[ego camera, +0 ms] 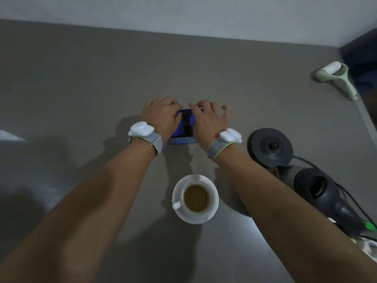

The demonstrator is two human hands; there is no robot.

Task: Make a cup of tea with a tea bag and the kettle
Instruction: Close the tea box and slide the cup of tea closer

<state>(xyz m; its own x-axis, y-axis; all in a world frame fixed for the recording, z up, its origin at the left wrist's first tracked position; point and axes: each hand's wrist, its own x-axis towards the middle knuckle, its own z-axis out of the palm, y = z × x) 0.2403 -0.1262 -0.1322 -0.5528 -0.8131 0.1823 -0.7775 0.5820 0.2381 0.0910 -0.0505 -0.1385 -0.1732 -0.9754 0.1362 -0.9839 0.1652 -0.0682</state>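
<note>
Gripping the blue tea box (pixel 184 127) from both sides, left hand (pixel 161 115) and right hand (pixel 208 119) curl fingers over its top | cup (pixel 195 199) of brown tea on counter (pixel 81 88), nearer the person than both hands | kettle (pixel 318 188) and its base (pixel 271 147) right of right wrist

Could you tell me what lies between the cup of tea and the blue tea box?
Only bare counter; the head view shows nothing between cup and tea box.
</note>
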